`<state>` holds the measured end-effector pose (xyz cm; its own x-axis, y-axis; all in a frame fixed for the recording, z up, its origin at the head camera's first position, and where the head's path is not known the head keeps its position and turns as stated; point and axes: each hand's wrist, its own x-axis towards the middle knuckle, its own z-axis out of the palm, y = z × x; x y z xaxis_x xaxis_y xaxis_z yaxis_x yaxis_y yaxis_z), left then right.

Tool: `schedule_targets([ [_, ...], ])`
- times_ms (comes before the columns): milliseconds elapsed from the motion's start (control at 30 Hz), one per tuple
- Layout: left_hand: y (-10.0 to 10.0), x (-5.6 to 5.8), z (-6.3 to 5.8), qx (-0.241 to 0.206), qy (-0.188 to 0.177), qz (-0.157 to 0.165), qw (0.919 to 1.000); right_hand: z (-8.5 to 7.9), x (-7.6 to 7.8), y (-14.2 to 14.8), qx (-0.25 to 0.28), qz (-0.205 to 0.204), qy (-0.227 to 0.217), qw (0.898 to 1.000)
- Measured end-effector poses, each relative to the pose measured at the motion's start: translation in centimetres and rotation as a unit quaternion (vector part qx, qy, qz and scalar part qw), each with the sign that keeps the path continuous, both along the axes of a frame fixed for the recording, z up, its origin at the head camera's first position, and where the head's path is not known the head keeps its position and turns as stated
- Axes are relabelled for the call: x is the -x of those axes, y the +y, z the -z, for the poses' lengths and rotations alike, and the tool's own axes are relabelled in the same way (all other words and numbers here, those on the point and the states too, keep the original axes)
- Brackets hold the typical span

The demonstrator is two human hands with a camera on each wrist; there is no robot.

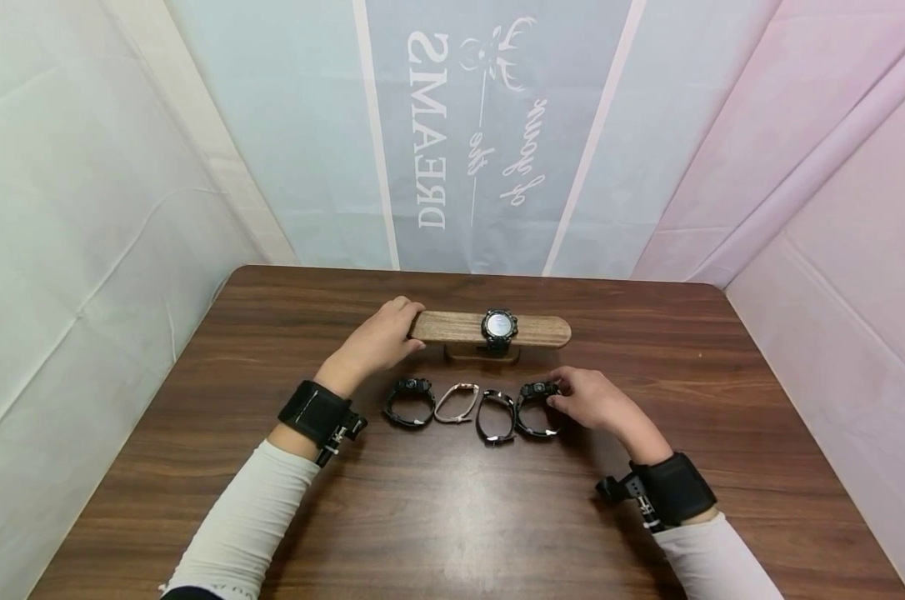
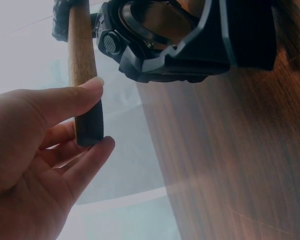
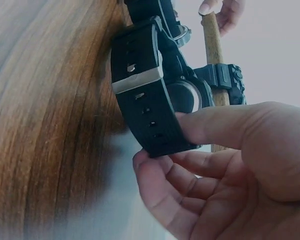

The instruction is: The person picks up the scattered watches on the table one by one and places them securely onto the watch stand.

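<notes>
My left hand [image 1: 381,337] grips the left end of a wooden watch stand [image 1: 452,327], thumb on one side of its bar [image 2: 83,55] and fingers on the other. Strapped round the bar, right of its middle, is a black watch with a round pale face [image 1: 500,325]. In front of the stand, my right hand [image 1: 591,398] pinches the rightmost black watch [image 1: 538,389] of a row. Its buckled strap [image 3: 145,112] forms a closed loop, with the thumb inside and fingertips outside in the right wrist view.
Left of the held watch, a slim black watch [image 1: 497,439], a thin light-coloured watch [image 1: 464,387] and a chunky black watch [image 1: 413,386] stand in a row on the brown wooden table [image 1: 452,517]. A printed cloth [image 1: 490,242] hangs behind the table's back edge.
</notes>
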<state>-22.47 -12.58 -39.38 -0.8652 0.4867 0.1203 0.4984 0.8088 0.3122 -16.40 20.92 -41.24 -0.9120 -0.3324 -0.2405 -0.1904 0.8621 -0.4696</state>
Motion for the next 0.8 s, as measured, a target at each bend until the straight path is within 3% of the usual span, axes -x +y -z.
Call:
schedule_targets([
  [267, 0.0, 0.0, 0.0, 0.0, 0.0, 0.001, 1.0, -0.5, 0.0, 0.5, 0.055, 0.022, -0.038, 0.998],
  [800, 0.0, 0.1, 0.1, -0.002, -0.001, -0.001, 1.0, -2.4, -0.9, 1.0, 0.114, 0.025, -0.014, 0.993],
])
